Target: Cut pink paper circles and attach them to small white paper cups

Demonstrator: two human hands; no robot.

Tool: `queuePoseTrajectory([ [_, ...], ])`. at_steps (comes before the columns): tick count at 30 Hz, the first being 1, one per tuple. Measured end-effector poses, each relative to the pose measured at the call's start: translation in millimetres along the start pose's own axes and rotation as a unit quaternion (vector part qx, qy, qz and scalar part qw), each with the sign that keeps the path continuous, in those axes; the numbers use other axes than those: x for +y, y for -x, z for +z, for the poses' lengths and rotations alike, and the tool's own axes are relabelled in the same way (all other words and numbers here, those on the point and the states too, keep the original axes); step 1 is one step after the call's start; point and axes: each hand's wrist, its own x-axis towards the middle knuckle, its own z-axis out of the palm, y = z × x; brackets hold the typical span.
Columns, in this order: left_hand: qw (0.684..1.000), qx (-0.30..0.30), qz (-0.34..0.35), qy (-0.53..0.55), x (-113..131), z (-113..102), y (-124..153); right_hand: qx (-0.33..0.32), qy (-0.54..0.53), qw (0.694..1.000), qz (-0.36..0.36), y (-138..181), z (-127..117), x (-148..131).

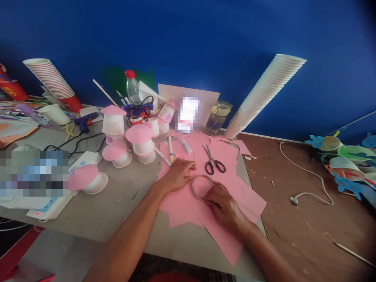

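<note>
R hand (225, 202) has fingers gripping near-right edge of a thin ring (193, 188), which lies on pink paper sheets (182, 207); L hand (177, 174) rests on same paper just L of ring, fingers loosely open. Blk-handled scissors (211, 158) just beyond; pink-topped cups (139, 135) on bench (117, 203) to L

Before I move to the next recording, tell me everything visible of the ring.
The ring is thin, round and greyish, with pink showing through its open middle. Its material is unclear. It appears to lie flat on the pink paper, nearer the person than the scissors. The right hand grasps its right side, hiding part of it.
</note>
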Motion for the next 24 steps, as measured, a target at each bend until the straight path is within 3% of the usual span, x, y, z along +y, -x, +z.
queuePoseTrajectory([
  [24, 1.0, 0.001, -0.003, 0.001, -3.2, 2.2, -1.1, -0.024, 0.001, 1.0, -0.007, 0.9, -1.8, 2.4],
])
